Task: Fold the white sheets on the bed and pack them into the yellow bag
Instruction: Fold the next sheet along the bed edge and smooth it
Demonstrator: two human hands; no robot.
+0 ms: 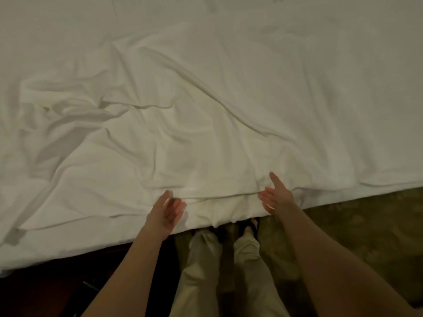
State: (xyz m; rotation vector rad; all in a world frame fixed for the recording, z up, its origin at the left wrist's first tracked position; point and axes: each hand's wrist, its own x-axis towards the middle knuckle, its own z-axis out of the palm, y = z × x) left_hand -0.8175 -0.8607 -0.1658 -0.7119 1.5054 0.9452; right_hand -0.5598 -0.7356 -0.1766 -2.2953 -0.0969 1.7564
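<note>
At the near edge of the bed (68, 250), soft, light, limp sheet (206, 124) lying rumpled, left hand (168, 210) and right hand (275, 195) spread, holding nothing; best pinched along the doubled hem, corners apart.

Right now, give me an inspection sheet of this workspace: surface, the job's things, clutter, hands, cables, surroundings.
Surface: bed, covered in white, its near edge running across the lower picture.
Job's things: white sheet spread out and wrinkled, most creased at the left, its near edge hanging over the bed's side; the yellow bag is not in view.
Clutter: nothing seen.
Hands: left hand and right hand both open at the sheet's near edge, palms facing each other, holding nothing.
Cables: nothing seen.
Surroundings: patterned carpet at the right; the person's pale trousers and dark footwear below the bed edge; a dark area under the bed at the left, too dim to tell.
</note>
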